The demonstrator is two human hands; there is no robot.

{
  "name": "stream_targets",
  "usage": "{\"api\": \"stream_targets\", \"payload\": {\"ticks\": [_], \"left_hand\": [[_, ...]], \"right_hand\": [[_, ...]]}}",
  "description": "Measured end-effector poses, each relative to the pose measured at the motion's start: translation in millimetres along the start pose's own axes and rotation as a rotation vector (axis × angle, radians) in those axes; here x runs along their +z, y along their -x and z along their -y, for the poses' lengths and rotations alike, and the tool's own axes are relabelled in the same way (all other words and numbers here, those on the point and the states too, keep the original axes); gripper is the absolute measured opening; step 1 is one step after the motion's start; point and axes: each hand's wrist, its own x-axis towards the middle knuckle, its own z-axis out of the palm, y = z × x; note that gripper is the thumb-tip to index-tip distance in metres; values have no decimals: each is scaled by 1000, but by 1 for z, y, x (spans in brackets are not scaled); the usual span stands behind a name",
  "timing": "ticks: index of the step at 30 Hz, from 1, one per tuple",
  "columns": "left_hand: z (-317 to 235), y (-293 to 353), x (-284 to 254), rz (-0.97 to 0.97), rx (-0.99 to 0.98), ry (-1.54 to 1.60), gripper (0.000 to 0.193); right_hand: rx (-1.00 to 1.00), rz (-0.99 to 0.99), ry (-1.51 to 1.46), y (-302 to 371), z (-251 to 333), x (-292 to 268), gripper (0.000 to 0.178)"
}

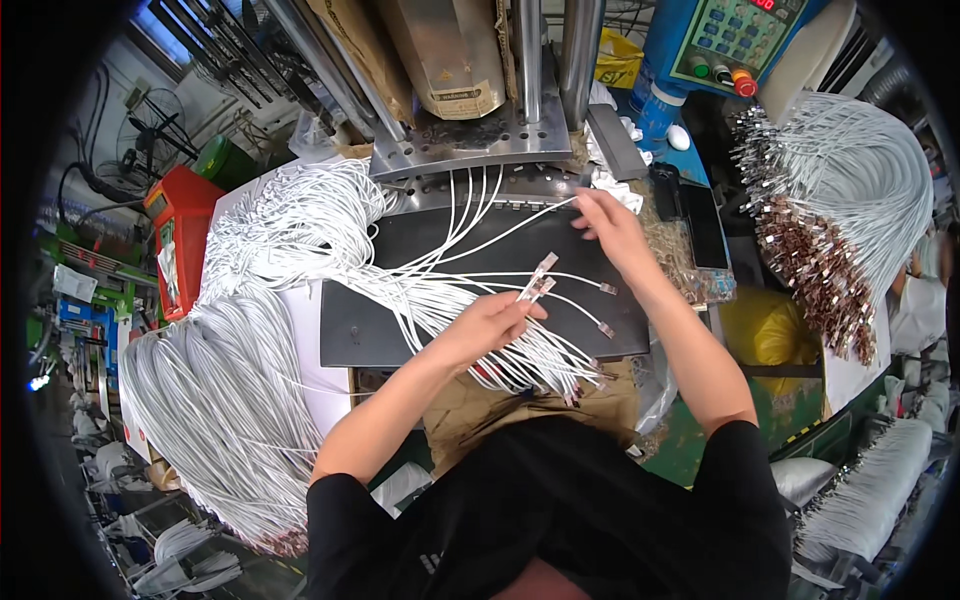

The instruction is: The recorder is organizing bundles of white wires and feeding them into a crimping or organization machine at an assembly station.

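My left hand (492,326) is closed on a few clear plastic connector plugs (541,277), which stick up past the fingertips over the black work plate (350,335). Farther up and to the right, my right hand (612,232) pinches the end of a white cable (530,217) close to the press's lower edge. My fingers hide the tip of that cable. A fan of white cables (440,305) spreads across the plate and passes under my left hand, with small plugs on several ends. Other cables run up into a row of slots (515,206) at the press.
A metal press (470,150) with upright posts stands ahead. Heaped white cables (290,220) and a long bundle (220,390) lie left, near a red bin (185,230). A control panel (735,45), a dark phone (705,228) and a large cable coil (850,190) are right.
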Motion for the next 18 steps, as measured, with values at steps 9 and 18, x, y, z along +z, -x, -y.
{"api": "stream_targets", "payload": {"ticks": [9,18], "left_hand": [[-25,-45,-42,-201,89,250,25],[-24,-77,-55,-250,142,525,34]], "right_hand": [[-547,155,502,-24,-10,30,29],[-724,-125,852,-35,-27,15,40]]}}
